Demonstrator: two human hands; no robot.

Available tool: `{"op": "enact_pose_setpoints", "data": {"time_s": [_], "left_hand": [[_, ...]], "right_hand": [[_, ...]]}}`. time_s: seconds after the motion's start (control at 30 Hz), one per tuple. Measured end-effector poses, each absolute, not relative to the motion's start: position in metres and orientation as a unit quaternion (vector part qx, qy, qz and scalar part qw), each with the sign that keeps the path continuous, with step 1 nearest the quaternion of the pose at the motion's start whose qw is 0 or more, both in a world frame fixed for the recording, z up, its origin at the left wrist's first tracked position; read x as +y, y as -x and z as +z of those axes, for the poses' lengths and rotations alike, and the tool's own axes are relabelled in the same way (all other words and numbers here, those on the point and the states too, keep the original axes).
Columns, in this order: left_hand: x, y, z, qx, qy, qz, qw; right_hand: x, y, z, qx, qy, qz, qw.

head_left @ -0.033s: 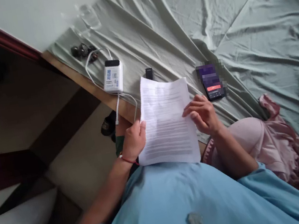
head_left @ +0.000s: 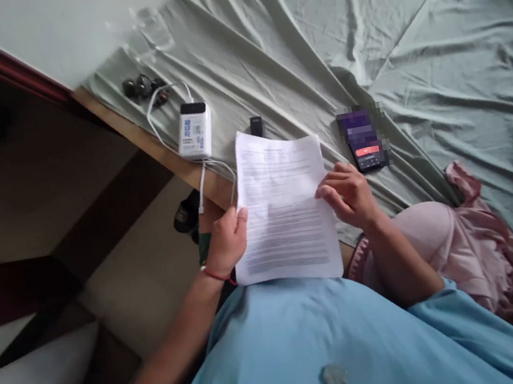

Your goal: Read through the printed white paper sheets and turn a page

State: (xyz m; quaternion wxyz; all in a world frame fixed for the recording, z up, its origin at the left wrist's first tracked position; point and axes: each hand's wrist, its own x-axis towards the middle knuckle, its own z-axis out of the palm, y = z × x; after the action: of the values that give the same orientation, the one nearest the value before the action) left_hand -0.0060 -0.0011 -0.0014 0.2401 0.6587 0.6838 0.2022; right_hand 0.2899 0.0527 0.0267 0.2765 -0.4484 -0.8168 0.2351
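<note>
I hold a stack of white printed sheets (head_left: 285, 213) upright in front of my blue shirt. My left hand (head_left: 228, 240), with a red thread at the wrist, grips the sheets' left edge. My right hand (head_left: 349, 195) pinches the right edge with fingers curled over the page. A phone (head_left: 362, 140) with a lit screen lies on the pale green bedsheet (head_left: 409, 46) just beyond my right hand. A white power bank (head_left: 194, 130) with a white cable lies beyond my left hand, near the bed's wooden edge (head_left: 148, 138).
A small black object (head_left: 256, 127) lies above the sheets' top edge. Dark small items (head_left: 141, 86) and a clear glass (head_left: 153, 31) sit by the wall. Pink cloth (head_left: 468, 240) lies at my right. A sandal (head_left: 186, 214) is on the floor.
The printed sheets and both hands have edged very slightly upward; everything else is as it was.
</note>
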Motion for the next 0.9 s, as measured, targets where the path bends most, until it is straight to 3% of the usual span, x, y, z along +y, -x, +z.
{"op": "enact_pose_setpoints", "data": {"time_s": [0.1, 0.23, 0.43, 0.6, 0.9], "left_hand": [[-0.005, 0.017, -0.004, 0.662, -0.614, 0.298, 0.309], [-0.009, 0.015, -0.011, 0.648, -0.541, 0.358, 0.400], [-0.010, 0.000, -0.017, 0.603, -0.446, 0.407, 0.522], [-0.013, -0.012, -0.019, 0.618, -0.431, 0.388, 0.530], [0.030, -0.016, 0.010, 0.576, -0.429, 0.480, 0.505]], "right_hand": [[0.059, -0.290, 0.012, -0.798, 0.504, 0.215, 0.250], [0.061, -0.283, -0.002, -0.732, 0.571, 0.204, 0.310], [0.063, -0.283, -0.015, -0.572, 0.592, 0.402, 0.401], [0.066, -0.284, -0.014, -0.469, 0.549, 0.511, 0.466], [0.063, -0.282, -0.007, -0.472, 0.497, 0.527, 0.502]]}}
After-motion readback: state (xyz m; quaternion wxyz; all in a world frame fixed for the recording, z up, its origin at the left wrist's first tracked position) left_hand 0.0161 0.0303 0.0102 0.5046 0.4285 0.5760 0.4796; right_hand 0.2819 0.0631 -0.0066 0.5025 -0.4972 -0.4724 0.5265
